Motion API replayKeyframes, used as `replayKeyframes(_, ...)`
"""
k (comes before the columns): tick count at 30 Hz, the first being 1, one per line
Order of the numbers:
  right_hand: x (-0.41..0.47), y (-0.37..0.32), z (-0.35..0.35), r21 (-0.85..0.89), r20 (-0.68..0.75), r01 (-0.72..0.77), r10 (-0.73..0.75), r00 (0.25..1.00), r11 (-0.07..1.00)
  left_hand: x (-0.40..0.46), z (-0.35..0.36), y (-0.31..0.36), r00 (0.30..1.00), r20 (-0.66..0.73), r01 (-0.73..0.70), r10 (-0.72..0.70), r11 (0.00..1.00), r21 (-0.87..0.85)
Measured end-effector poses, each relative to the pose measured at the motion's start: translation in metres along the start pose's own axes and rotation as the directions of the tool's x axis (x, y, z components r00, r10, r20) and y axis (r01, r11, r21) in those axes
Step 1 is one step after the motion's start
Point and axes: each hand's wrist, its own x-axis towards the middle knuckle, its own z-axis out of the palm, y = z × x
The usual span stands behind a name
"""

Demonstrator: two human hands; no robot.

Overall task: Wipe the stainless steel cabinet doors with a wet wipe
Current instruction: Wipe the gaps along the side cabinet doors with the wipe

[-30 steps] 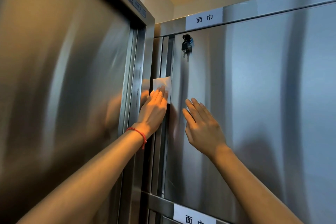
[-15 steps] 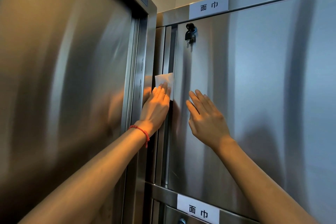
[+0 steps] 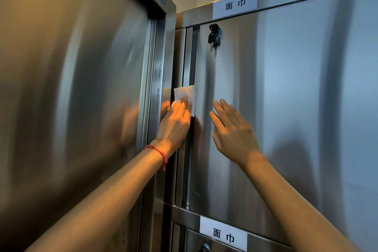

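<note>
A white wet wipe [image 3: 185, 94] lies flat on the narrow steel frame strip at the left edge of the upper cabinet door [image 3: 286, 98]. My left hand [image 3: 176, 122], with a red string at its wrist, presses the wipe against the strip with straight fingers. My right hand [image 3: 231, 131] rests flat on the door face just to the right, fingers spread and straight, holding nothing. Most of the wipe's lower part is hidden under my left fingers.
A bunch of keys [image 3: 213, 37] hangs from the lock near the door's top left corner. White labels [image 3: 235, 4] sit above the door and on the rail below it [image 3: 223, 233]. A tall steel panel [image 3: 71, 98] with a door frame stands at left.
Both hands and the wipe stay on the same spots of the cabinet; the view has shifted, so the lower label shows more.
</note>
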Motion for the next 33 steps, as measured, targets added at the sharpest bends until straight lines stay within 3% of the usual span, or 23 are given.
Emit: replayKeyframes(33,0.000,-0.001,0.000,0.009,-0.001,-0.010,0.010,1.000,1.000,-0.014,-0.005,0.008,0.997,0.072,0.020,-0.012,0.994,-0.110)
